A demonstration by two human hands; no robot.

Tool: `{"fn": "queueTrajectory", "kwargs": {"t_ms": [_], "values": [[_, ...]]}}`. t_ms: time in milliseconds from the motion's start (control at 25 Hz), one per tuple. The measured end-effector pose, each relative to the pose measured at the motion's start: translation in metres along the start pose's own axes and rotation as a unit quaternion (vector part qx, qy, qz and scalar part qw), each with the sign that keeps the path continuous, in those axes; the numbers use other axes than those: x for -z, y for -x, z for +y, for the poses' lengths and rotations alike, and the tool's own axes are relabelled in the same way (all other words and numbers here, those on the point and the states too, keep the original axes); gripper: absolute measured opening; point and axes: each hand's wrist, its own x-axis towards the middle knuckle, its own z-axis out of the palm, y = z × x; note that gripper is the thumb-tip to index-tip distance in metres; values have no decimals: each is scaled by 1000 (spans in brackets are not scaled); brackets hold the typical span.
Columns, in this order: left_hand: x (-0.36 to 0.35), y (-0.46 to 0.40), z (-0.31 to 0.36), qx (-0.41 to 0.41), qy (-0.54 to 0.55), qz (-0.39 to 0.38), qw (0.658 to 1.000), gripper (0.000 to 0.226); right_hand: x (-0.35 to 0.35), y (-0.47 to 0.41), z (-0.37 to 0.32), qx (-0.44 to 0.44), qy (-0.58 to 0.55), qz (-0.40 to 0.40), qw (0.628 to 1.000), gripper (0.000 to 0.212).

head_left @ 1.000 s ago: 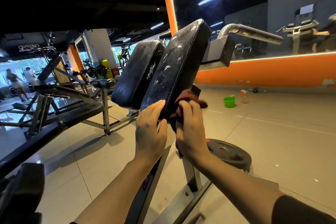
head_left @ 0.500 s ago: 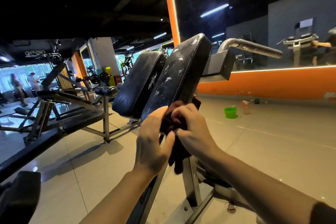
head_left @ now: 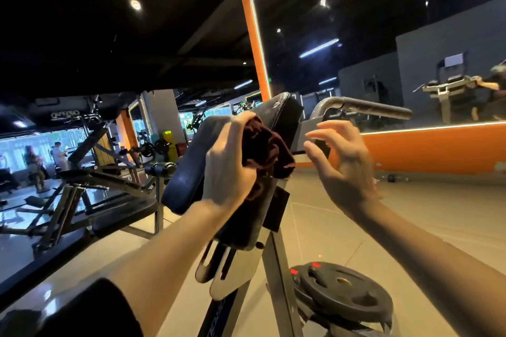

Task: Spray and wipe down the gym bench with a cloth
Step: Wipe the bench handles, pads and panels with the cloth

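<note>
We face the bench (head_left: 284, 117), its two dark pads tilted up toward twelve o'clock at the middle of our view, so we judge the wiping under way rather than finished. The near pad carries the cloth (head_left: 262, 148), a dark red bunch lying against its upper half. We cannot tell how much of either pad is already clean, and no spray bottle shows. Our left hand (head_left: 227, 169) grips the cloth, fingers curled round it, pressing it to the pad. Our right hand (head_left: 345, 161), at three o'clock of the cloth, hangs apart, fingers spread and loosely bent, holding nothing.
</note>
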Motion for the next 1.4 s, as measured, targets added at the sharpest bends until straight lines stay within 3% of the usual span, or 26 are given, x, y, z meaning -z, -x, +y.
{"fn": "queueTrajectory", "kwargs": {"t_ms": [80, 240, 400, 640, 840, 960, 1160, 1280, 1400], "values": [[-14, -39, 1, -21, -46, 4, 999, 61, 2, -20, 19, 70, 119, 17, 990, 34], [-53, -96, 4, -76, -126, -36, 988, 35, -13, -41, 48, 120, 176, -120, 970, 34], [-66, -75, -12, -75, -146, -283, 945, 64, -23, -31, 72, 187, 171, -132, 958, 31], [-84, -80, -21, -203, -251, -180, 929, 44, -29, -27, 80, 202, 179, -86, 959, 37], [-99, -100, -7, -158, -233, -219, 934, 25, -20, -32, 89, 220, 195, -113, 949, 33], [-71, -64, -8, -181, -195, -209, 941, 20, -16, -35, 91, 235, 196, -129, 943, 33], [-35, -38, -14, -267, -196, -270, 904, 18, -24, -27, 85, 214, 181, -104, 954, 31], [-51, -54, -5, -196, -232, -221, 927, 26, -25, -25, 84, 200, 181, -108, 957, 34], [-57, -37, 1, -162, -235, -232, 930, 33, -20, -27, 83, 206, 189, -110, 954, 34]]}}
